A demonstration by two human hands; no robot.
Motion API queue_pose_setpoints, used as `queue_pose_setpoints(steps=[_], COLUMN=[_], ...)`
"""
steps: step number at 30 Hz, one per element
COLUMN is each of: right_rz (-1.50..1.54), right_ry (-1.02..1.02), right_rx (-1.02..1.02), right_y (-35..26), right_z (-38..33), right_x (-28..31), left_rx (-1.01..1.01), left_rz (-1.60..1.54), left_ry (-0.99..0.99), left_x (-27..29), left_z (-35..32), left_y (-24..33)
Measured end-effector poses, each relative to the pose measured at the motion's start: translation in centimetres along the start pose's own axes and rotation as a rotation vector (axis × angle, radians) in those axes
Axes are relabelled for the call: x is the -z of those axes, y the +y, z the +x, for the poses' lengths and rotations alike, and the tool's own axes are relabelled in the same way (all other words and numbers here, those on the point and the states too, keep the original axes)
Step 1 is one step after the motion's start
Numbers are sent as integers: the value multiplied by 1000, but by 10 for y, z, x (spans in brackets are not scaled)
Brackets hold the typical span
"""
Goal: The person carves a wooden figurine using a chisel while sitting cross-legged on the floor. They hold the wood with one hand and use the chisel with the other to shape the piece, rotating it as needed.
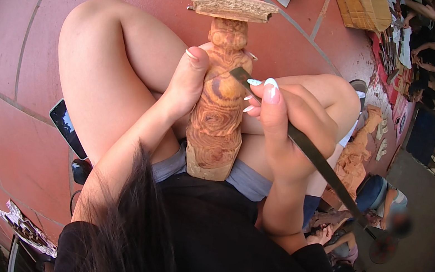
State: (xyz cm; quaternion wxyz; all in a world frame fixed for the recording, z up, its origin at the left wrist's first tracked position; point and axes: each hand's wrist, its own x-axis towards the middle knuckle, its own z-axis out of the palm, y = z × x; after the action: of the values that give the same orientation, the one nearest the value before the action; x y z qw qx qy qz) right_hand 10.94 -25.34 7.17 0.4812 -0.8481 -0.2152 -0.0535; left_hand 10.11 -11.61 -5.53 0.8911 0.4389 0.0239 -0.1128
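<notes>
Reddish-brown wood carving (pixel 217 114) stands on the person's lap between the knees. The left hand (pixel 188 84) is wrapped around its side; the right hand (pixel 281 124) grips a chisel (pixel 306 146), blade tip touching the carving. A phone (pixel 68 128) lies on the red tiled floor (pixel 11 49) beside the left thigh.

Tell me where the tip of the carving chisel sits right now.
In the head view, the chisel runs up from the right hand, its tip against the wooden figure's right side, opposite the left hand.
</notes>
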Motion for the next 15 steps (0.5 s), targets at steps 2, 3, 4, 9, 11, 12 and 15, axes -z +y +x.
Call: queue_pose_setpoints(steps=[2, 3, 4, 9, 11, 12, 15], right_rz=[11, 18, 25, 15, 22, 23, 23], right_ry=[8, 19, 30, 5, 25, 34, 35], right_rx=[3, -4, -11, 3, -2, -6, -16], right_y=[2, 3, 4, 6, 7, 6, 5], right_z=[-1, 1, 2, 1, 1, 1, 4], right_x=[2, 6, 7, 1, 4, 6, 3], left_rx=[-30, -44, -49, -67, -59, -54, -57], left_rz=[-53, -81, -96, -100, -97, -98, -65], left_ry=[5, 7, 12, 41, -1, -22, 42], left_x=[0, -1, 0, 0, 0, 0, 2], left_z=[-1, -1, -1, -1, 0, -1, 1], left_y=[-2, -4, -4, -5, -5, -5, -5])
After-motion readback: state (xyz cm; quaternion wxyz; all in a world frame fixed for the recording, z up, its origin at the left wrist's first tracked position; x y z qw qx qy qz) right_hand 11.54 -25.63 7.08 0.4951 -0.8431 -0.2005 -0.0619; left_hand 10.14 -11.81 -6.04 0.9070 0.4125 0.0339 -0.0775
